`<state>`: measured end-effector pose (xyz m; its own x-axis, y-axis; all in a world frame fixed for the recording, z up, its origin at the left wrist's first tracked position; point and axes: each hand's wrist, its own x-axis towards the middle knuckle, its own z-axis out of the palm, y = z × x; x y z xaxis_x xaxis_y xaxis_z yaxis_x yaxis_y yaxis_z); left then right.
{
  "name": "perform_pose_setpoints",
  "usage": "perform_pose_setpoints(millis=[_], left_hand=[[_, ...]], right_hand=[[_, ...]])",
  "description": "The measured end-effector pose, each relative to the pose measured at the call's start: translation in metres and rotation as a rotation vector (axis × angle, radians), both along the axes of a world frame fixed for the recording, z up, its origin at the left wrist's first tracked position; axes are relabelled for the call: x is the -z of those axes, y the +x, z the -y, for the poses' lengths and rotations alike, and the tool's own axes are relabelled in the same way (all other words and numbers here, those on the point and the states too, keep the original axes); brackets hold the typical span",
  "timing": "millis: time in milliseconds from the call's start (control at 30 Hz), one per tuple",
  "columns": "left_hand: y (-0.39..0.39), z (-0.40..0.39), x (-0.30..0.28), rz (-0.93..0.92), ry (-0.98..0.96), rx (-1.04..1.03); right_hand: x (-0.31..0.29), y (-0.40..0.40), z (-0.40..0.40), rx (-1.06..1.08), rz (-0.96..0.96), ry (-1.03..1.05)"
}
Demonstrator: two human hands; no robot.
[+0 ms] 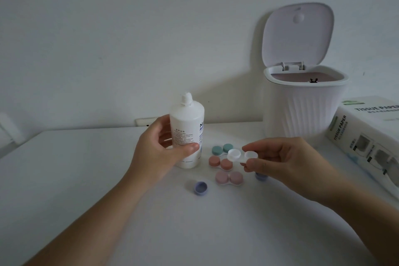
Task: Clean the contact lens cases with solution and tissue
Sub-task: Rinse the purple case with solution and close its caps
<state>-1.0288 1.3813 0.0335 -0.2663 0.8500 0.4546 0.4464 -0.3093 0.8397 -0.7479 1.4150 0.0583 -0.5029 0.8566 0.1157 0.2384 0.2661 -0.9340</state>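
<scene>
White lens case (241, 156), caps off, right of frame centre, pinched at its right well by right hand (282, 161), held above the tabletop (86, 179). Left hand (159, 149) grip closed around upright solution bottle (187, 134), centre frame, base on or near tabletop, can't tell which. Below the held case: teal case (222, 149), salmon case (220, 163), pink case (229, 177), all capped. Loose purple cap (201, 188) lower centre; second purple cap (260, 176) partly hidden under right hand. Open-lidded white bin (302, 112) upper right; tissue box (367, 136) right edge.
</scene>
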Motion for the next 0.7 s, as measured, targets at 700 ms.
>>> perform_pose_setpoints(millis=[700], left_hand=[[-0.003,0.018,-0.011,-0.517,0.149,-0.011]], right_hand=[[-0.005,0.003,0.013,-0.096,-0.221,0.088]])
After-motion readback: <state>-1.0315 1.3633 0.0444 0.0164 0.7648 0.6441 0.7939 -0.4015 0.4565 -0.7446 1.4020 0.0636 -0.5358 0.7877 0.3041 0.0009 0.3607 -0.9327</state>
